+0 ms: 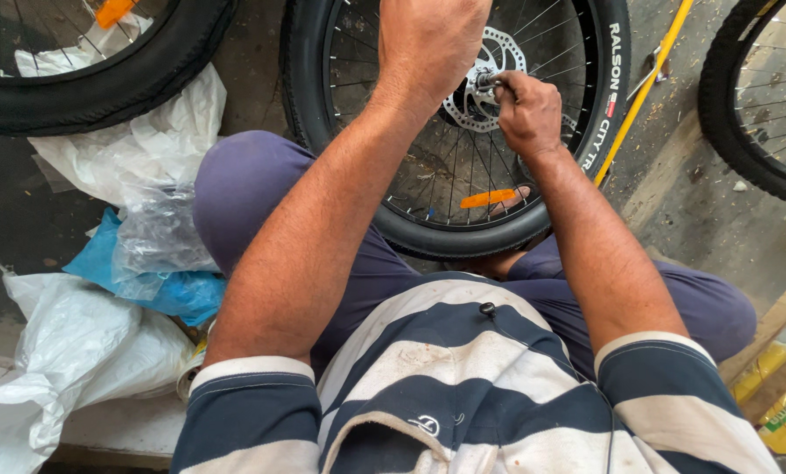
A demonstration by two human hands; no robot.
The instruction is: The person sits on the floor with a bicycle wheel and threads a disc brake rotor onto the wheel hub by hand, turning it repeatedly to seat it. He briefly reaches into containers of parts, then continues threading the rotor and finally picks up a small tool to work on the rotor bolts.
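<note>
Head view: looks down over a striped shirt and purple trousers onto a bicycle wheel [463,219] standing upright between the knees.
Wheel position: 12 o'clock from the chest, its top cut off by the frame edge.
Axle: long axis seems to run roughly toward the camera; mostly hidden by the hands.
Left hand [428,44]: closed over the hub area, fingers out of sight, grip cannot be told.
Right hand [526,110]: fingers pinched on a small metal axle part [488,81] at the brake disc [485,79].
Orange reflector [490,198]: lies at 6 o'clock in the spokes.
Plastic bags [138,175]: heaped at 9 o'clock.
Yellow bar [643,92]: slants at 2 o'clock.
</note>
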